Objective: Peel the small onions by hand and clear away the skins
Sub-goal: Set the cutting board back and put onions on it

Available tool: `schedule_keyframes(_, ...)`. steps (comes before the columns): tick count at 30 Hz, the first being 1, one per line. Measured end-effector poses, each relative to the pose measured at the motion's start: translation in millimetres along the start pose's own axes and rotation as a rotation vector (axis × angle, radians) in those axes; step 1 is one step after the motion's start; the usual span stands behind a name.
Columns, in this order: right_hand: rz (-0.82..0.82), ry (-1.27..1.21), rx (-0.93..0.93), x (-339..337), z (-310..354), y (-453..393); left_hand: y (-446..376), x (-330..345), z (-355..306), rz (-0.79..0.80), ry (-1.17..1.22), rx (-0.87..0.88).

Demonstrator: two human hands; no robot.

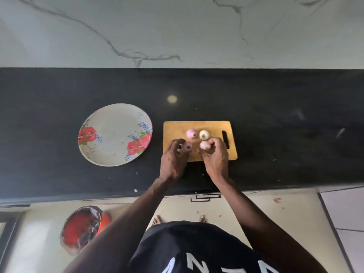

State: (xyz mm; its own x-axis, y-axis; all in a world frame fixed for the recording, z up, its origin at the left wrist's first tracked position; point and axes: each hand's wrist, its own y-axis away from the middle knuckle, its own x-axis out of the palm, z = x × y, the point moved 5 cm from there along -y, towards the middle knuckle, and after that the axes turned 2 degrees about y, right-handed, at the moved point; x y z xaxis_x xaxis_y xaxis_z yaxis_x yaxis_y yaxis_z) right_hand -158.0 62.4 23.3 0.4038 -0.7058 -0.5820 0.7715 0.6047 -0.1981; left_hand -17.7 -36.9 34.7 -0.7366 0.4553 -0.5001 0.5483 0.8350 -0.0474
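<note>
A black stone counter (59, 91) runs the width of the room, backed by a white marble wall (177, 26) with grey veins. A round glint of light (172, 99) sits near its middle. Below its front edge, pale floor tiles (226, 217) and a red bin (82, 227).

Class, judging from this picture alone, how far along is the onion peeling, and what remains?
Done: two peeled onions, one pink and one white, lie on the cutting board. In hand: the right hand holds a third pale onion; the left hand pinches a darker piece, possibly skin. Left: skin scraps lie on the floor; the floral plate holds no onions.
</note>
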Motion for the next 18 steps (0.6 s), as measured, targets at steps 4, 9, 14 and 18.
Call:
schedule_keyframes(4, 0.042, 0.027, -0.052, 5.3, -9.0, -3.0, 1.8, 11.6, -7.6, -0.008, -0.087, 0.031)
schedule_keyframes(9, 0.048, 0.015, -0.086, 2.1, -12.0, -4.4, -2.7, 17.9, -12.8, -0.022, -0.150, -0.008)
schedule_keyframes(14, 0.072, -0.005, -0.112, 0.3, -15.3, -3.3, -2.3, 21.6, -7.3, 0.002, -0.199, 0.009)
schedule_keyframes(18, 0.082, 0.004, -0.106, 1.0, -15.9, -4.4, -1.7, 22.0, -8.3, 0.006, -0.219, 0.016)
